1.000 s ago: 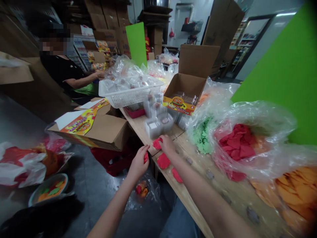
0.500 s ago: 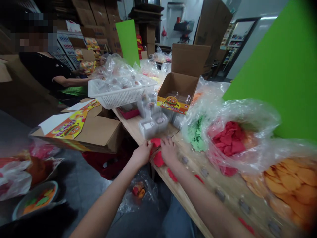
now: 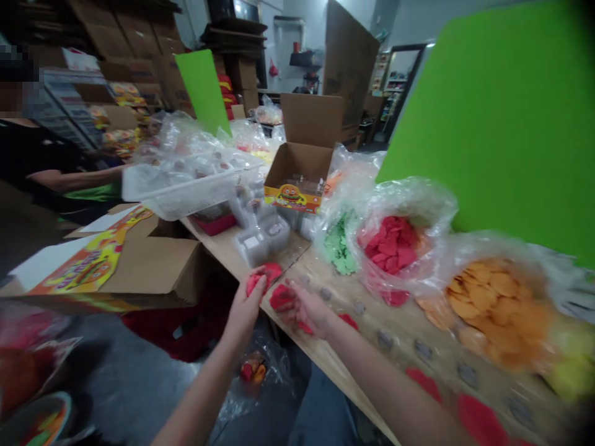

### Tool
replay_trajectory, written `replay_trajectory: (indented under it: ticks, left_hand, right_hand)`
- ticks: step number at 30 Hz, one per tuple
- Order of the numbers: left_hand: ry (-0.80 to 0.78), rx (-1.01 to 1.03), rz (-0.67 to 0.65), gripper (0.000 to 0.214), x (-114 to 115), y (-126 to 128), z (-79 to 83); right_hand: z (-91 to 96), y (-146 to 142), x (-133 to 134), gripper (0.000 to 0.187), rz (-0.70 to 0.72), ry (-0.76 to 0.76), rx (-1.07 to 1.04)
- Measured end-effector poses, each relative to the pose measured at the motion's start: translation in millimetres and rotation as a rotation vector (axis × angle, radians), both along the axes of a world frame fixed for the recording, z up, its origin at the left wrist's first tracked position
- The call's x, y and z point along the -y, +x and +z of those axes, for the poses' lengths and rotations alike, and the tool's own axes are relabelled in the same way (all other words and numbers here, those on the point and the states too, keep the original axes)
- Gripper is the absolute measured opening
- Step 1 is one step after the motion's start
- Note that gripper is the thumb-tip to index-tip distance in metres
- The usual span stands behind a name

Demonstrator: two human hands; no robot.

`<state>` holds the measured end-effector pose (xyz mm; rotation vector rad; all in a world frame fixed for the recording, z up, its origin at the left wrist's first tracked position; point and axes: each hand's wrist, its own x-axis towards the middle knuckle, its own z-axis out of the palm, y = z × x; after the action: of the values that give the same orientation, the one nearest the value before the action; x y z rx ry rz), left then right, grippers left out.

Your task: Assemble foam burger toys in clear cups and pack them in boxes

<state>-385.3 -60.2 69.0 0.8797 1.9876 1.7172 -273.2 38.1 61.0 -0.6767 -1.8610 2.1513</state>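
Several plastic bags of what looks like modelling clay (image 3: 388, 204) line a wooden table (image 3: 367, 331), with two hands working at its edge.

At 12 o'clock stands a burger-printed carton (image 3: 292, 195); at 10 o'clock, a white plastic basket (image 3: 186, 192), and beyond it a co-worker's forearm (image 3: 74, 178). The left hand (image 3: 244, 303) curls partly shut, gripping a red clay piece (image 3: 266, 272). The right hand (image 3: 309, 310) lies loosely spread, reaching over a second red clay piece (image 3: 281, 297); blur hides whether it grips. Loose red scraps (image 3: 425, 384) lie at 4 o'clock. The left hand is beyond the table edge, so a loosened grip could drop its piece; a careless reach could knock the clear plastic trays (image 3: 260, 238) just ahead.
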Motion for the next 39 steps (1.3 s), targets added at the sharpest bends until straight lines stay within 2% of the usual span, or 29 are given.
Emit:
replay_trajectory:
  ticks: [1, 2, 3, 5, 7, 9, 11, 13, 14, 15, 16, 17, 18, 19, 21, 23, 25, 27, 29, 35, 39]
  left_hand:
    - [0.007, 0.006, -0.033, 0.043, -10.3, 23.4, -0.7]
    - [-0.007, -0.056, -0.064, 0.044, -21.4, 45.5, -1.0]
    - [-0.02, -0.15, -0.122, 0.048, -32.3, 64.3, -0.5]
    - [-0.017, -0.315, -0.243, 0.053, -52.3, 87.5, 2.3]
    - [0.0, -0.341, -0.341, 0.047, -69.4, 91.1, 5.9]
    - [-0.035, -0.285, -0.37, 0.036, -86.5, 82.8, 7.8]
    - [-0.099, -0.248, -0.37, 0.03, -108.4, 72.7, 6.3]
    - [-0.157, -0.246, -0.38, 0.031, -138.8, 65.8, 1.6]
    - [-0.181, -0.25, -0.389, 0.034, -157.2, 63.2, -1.5]
    - [-0.206, -0.26, -0.4, 0.036, -176.7, 60.7, -4.6]
    - [-0.237, -0.277, -0.408, 0.038, -196.6, 57.8, -7.5]
    - [-0.273, -0.303, -0.413, 0.039, -215.5, 54.2, -10.1]
    - [-0.314, -0.335, -0.417, 0.042, -232.7, 49.8, -12.6]
    - [-0.359, -0.37, -0.42, 0.049, -247.4, 44.8, -14.9]
    - [-0.462, -0.444, -0.431, 0.076, -268.0, 34.2, -19.8]
    - [-0.558, -0.517, -0.445, 0.102, -277.8, 25.6, -25.6]
    - [-0.63, -0.59, -0.452, 0.11, -280.5, 21.2, -31.6]
    - [-0.679, -0.657, -0.425, 0.105, -279.9, 21.7, -36.8]
    - [-0.722, -0.706, -0.359, 0.098, -278.3, 26.8, -40.7]
    - [-0.79, -0.798, -0.212, 0.056, -267.1, 54.2, -47.3]
    - [-0.796, -0.838, -0.256, 0.05, -257.3, 58.7, -47.3]
  right_hand:
    - [0.8, 11.3, 3.0, 0.049, 0.025, -0.205, -0.031]
    - [1.9, 23.2, 2.1, 0.049, 0.02, -0.335, -0.054]
    - [3.8, 35.9, -3.7, 0.045, -0.023, -0.396, -0.066]
    - [13.1, 63.9, -31.6, 0.038, -0.205, -0.337, -0.037]
    - [31.0, 93.0, -78.7, 0.038, -0.424, -0.07, 0.042]
    - [53.4, 116.3, -134.0, 0.04, -0.698, 0.405, 0.094]
    - [71.5, 127.9, -179.6, 0.042, -0.831, 0.62, 0.105]
    - [77.1, 127.6, -199.1, 0.043, -0.939, 1.012, 0.198]
    - [74.1, 124.4, -197.4, 0.038, -0.92, 1.199, 0.226]
    - [67.2, 120.1, -189.4, 0.031, -0.843, 1.368, 0.24]
    - [57.0, 115.6, -177.3, 0.025, -0.713, 1.487, 0.232]
    - [44.6, 111.6, -164.0, 0.02, -0.516, 1.586, 0.218]
    - [31.0, 108.8, -152.4, 0.018, -0.345, 1.663, 0.234]
    - [17.6, 107.7, -144.6, 0.016, -0.234, 1.712, 0.27]
    - [-4.6, 112.1, -145.3, 0.021, -0.153, 1.744, 0.407]
    - [-17.2, 124.3, -164.6, 0.028, -0.192, 1.72, 0.553]
    - [-21.2, 139.8, -190.4, 0.031, -0.25, 1.676, 0.638]
    - [-21.0, 152.6, -209.8, 0.032, -0.271, 1.648, 0.648]
    - [-20.2, 159.3, -218.0, 0.033, -0.275, 1.648, 0.628]
    - [-22.1, 159.6, -212.1, 0.032, -0.276, 1.652, 0.586]
    - [-24.5, 162.0, -212.5, 0.032, -0.274, 1.639, 0.564]
